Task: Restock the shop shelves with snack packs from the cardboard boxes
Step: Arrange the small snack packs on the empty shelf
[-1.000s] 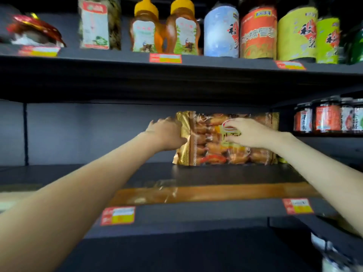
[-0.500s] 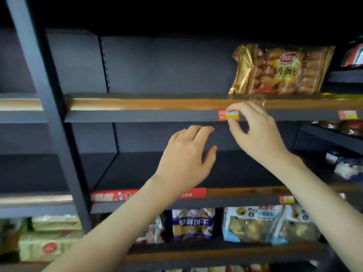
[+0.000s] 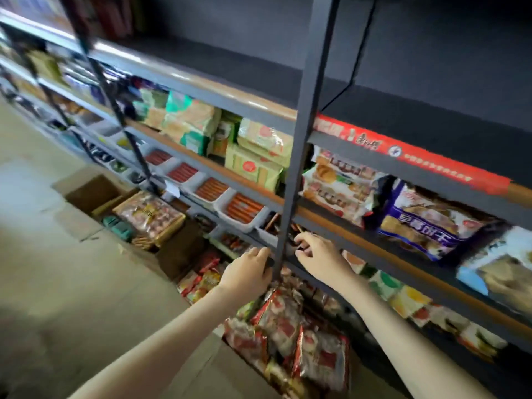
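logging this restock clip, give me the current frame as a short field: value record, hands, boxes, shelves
left hand: empty, fingers loosely curled, at the dark upright post
right hand: empty, fingers curled near the shelf edge, right of the post
open box on floor: cardboard, holds a clear pack of snacks
red snack packs: piled low beneath the forearms
upper right shelf: dark, nothing visible on it
middle shelf: green-and-yellow packs, purple pack
white trays: rows of red sticks
image: motion-blurred
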Demonstrator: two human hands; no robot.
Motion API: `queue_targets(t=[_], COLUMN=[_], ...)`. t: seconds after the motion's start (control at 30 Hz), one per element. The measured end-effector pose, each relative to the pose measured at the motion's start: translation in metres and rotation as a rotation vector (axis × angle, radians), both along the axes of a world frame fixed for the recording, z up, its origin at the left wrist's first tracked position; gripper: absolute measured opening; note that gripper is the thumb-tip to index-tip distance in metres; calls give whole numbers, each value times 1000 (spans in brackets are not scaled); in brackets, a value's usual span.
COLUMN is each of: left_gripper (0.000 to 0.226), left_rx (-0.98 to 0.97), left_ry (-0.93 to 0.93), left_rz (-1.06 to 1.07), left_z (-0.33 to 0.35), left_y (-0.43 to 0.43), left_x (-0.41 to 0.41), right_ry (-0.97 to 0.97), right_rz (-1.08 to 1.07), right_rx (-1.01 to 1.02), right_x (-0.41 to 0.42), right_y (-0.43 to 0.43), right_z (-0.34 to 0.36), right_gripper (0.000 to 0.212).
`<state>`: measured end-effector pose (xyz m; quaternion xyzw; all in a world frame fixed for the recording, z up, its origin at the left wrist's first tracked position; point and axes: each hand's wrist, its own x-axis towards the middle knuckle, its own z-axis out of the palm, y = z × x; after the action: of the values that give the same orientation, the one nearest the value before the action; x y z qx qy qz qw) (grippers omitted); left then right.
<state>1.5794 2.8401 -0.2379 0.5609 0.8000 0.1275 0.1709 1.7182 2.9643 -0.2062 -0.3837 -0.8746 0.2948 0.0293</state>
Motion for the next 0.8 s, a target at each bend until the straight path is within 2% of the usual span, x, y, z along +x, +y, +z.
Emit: queue_targets(t=[0.17,0.4,0.63,0.8], left_gripper=[43,40,44,43], left_rx=[-109,-154,-218,-248], left_ry=[32,-7,-3,19], left_rz=[254,524,601,629], left_z=[-33,-56,-67,-63], left_y=[-80,-163,-241,-262], left_x=[-62,-157,-299,-403], right_ry=[-47,-88,-134,-198], right_rz=[192,398,456,429], right_rx=[-117,-85,-104,-116], right_x=[-80,-201,-360,-452], right_y=[-44,-94,-149,-160], right_z=[-37,-57,-75,-90], right_gripper=[30,34,36,42])
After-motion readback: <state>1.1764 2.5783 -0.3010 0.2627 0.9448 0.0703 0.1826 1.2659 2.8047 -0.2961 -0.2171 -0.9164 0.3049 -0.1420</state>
